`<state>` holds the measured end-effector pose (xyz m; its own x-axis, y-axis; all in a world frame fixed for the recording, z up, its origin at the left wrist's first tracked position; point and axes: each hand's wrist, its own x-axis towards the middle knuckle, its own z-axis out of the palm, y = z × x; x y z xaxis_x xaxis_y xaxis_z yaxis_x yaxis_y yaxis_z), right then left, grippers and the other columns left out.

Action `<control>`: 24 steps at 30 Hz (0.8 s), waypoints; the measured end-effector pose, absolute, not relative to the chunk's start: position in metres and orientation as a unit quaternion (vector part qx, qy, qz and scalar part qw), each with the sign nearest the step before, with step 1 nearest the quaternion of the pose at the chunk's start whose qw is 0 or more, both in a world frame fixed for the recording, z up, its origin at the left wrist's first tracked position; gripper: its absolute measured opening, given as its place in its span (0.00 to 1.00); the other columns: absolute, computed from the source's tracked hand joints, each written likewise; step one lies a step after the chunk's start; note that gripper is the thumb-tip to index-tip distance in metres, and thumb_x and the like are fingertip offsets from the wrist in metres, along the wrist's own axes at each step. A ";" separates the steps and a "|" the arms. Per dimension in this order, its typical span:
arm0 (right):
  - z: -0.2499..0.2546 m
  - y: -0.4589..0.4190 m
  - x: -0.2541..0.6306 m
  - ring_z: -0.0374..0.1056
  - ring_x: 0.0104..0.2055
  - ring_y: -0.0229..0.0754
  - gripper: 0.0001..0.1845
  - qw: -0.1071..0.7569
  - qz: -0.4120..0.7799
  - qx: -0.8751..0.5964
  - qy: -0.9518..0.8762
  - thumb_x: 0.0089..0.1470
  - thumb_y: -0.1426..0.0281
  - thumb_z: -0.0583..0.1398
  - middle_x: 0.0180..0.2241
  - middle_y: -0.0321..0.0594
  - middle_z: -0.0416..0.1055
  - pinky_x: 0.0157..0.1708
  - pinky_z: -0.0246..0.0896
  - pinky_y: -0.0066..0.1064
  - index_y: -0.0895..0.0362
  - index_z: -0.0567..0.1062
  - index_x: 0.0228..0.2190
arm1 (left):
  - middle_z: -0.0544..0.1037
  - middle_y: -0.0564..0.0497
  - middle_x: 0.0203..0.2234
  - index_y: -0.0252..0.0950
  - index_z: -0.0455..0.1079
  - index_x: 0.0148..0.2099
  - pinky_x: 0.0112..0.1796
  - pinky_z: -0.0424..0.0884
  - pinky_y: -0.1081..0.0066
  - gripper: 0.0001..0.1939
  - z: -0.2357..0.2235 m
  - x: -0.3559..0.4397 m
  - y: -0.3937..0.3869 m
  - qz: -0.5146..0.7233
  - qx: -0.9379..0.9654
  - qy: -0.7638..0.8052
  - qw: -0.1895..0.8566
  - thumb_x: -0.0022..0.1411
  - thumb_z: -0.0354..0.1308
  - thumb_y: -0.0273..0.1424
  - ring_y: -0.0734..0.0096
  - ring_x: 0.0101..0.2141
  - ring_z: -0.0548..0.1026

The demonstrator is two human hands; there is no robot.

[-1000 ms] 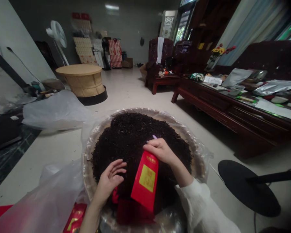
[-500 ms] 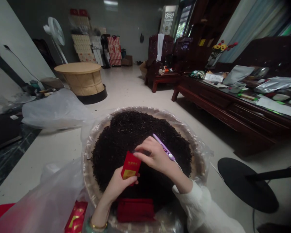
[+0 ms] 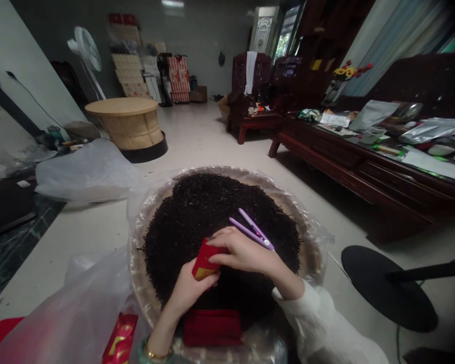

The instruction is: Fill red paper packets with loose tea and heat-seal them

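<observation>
left hand [image 3: 191, 290] clenched on red packet [image 3: 206, 260], right hand [image 3: 242, 255] grasping purple flat iron [image 3: 252, 231]

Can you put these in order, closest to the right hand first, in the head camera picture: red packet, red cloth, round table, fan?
1. Red packet: under the right hand.
2. Red cloth: front middle.
3. Round table: back left.
4. Fan: farther back left.

My count from here: hands [image 3: 246, 255] 2 | red packet [image 3: 207, 260] at the hands 1 | purple flat iron [image 3: 252, 231] 1 | woven tray [image 3: 227, 172] 1 | heap of black tea [image 3: 189, 222] 1 | red cloth bundle [image 3: 212, 327] 1 | second red packet [image 3: 120, 338] 1 | desk [image 3: 349, 162] 1 | foil bags [image 3: 371, 115] on desk 2 | armchairs [image 3: 251, 76] 2 | standing fan [image 3: 87, 50] 1
</observation>
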<state>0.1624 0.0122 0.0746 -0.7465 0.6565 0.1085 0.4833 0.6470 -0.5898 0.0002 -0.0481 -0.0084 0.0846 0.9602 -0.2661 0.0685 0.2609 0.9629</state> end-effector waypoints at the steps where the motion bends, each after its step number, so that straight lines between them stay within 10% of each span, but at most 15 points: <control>1: 0.076 0.012 0.164 0.68 0.44 0.42 0.09 0.174 0.260 -0.333 -0.889 0.53 0.69 0.63 0.37 0.42 0.76 0.46 0.56 0.33 0.57 0.78 0.37 | 0.79 0.50 0.23 0.31 0.72 0.34 0.27 0.70 0.71 0.16 -0.008 0.000 -0.048 0.391 0.457 0.551 0.579 0.41 0.67 0.32 0.68 0.23 0.75; 7: 0.075 0.011 0.164 0.66 0.34 0.40 0.11 0.152 0.248 -0.328 -0.899 0.56 0.68 0.60 0.25 0.38 0.71 0.41 0.57 0.33 0.59 0.76 0.24 | 0.81 0.48 0.25 0.31 0.73 0.33 0.28 0.71 0.70 0.15 -0.007 0.001 -0.048 0.390 0.451 0.551 0.584 0.41 0.67 0.32 0.66 0.23 0.76; 10: 0.075 0.009 0.161 0.66 0.36 0.39 0.07 0.245 0.241 -0.380 -0.859 0.56 0.68 0.61 0.32 0.40 0.72 0.39 0.59 0.31 0.58 0.75 0.34 | 0.81 0.46 0.26 0.30 0.73 0.34 0.28 0.72 0.69 0.16 -0.007 0.003 -0.049 0.390 0.446 0.556 0.583 0.41 0.67 0.32 0.65 0.24 0.77; 13: 0.072 0.005 0.154 0.67 0.39 0.42 0.24 0.267 0.179 -0.438 -0.840 0.52 0.56 0.62 0.39 0.44 0.70 0.36 0.60 0.31 0.59 0.71 0.46 | 0.81 0.46 0.24 0.30 0.74 0.32 0.28 0.71 0.69 0.14 -0.009 0.008 -0.051 0.391 0.457 0.565 0.564 0.41 0.66 0.32 0.64 0.23 0.77; 24: 0.043 0.011 0.128 0.67 0.25 0.36 0.27 0.154 0.066 -0.417 -0.893 0.53 0.49 0.56 0.22 0.39 0.73 0.23 0.41 0.29 0.59 0.75 0.20 | 0.80 0.46 0.32 0.30 0.73 0.38 0.36 0.72 0.66 0.19 0.000 0.002 -0.049 0.341 0.488 0.519 0.613 0.46 0.65 0.37 0.59 0.35 0.77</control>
<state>0.1284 0.0112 0.0426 -0.6050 0.7650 0.2207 0.7245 0.6439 -0.2460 0.0016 -0.0493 0.0001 0.2285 0.9251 -0.3033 0.0880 0.2906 0.9528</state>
